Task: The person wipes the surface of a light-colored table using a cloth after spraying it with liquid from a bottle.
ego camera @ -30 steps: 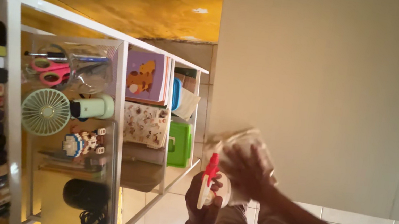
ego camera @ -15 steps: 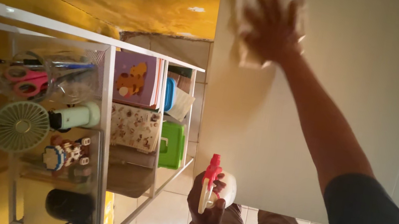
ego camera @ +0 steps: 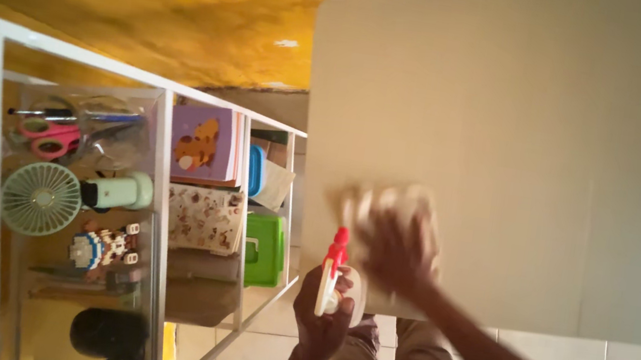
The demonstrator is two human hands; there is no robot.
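The right hand presses flat on a pale cloth against the white bench, near its 6 o'clock edge; motion blur hides the grip. The cloth looks soft and light, best bunched under the palm. At 9 o'clock of it, the left hand is clenched round a spray bottle with a red trigger, rigid and likely slippery, held at the neck.

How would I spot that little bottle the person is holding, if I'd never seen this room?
Start at the big pale tabletop and go to its edge nearest the white shelf unit. There the left hand grips a small whitish spray bottle, beside the right hand pressing a cloth on the table. Its bright red trigger top sets it apart.
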